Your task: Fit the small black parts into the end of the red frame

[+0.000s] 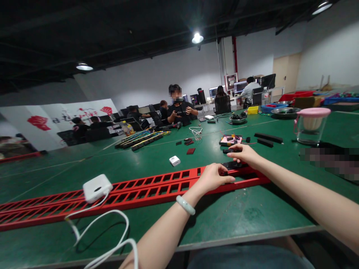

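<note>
A white cable (126, 224) loops closest to the camera. The left grip (213, 178) is half curled over the red frame (157, 186), beside a black strip (232, 164) lying in it; I cannot tell whether it holds anything. The right grip (244, 154), thumb and fingers drawn near together, meets a small black piece (235, 148); its hold is unclear. Beyond, on the green counter (157, 220), sit a tray of wires (223, 142) and a black bar (268, 138). Leftward, a white box (94, 185) rests on the frame.
</note>
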Demonstrator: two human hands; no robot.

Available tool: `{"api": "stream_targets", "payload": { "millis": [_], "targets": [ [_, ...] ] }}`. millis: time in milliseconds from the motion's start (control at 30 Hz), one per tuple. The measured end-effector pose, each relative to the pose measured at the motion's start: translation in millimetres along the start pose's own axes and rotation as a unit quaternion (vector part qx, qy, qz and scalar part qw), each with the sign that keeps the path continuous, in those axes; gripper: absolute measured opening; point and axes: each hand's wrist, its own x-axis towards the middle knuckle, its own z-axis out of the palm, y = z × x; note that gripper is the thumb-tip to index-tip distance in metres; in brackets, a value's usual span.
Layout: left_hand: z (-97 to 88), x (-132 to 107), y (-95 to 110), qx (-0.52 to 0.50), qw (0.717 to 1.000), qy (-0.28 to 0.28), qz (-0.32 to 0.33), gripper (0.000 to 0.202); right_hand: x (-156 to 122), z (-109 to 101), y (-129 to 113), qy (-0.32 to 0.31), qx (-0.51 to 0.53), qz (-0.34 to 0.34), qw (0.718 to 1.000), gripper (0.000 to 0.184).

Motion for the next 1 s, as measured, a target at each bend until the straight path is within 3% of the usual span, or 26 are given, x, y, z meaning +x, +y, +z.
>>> {"api": "stream_targets", "payload": {
  "millis": [533,1000],
  "targets": [
    [-11.1,8,11,0.068,0.997,0.006,0.028,0.047,5,-5,-14,-0.007,-0.025,-0.009,1.0,0.055],
    [-13.6,9,13,0.117,0.993,0.001,0.03,0.048,10,-3,-5,-0.003,-0.019,-0.024,1.0,0.056]
  ]
}}
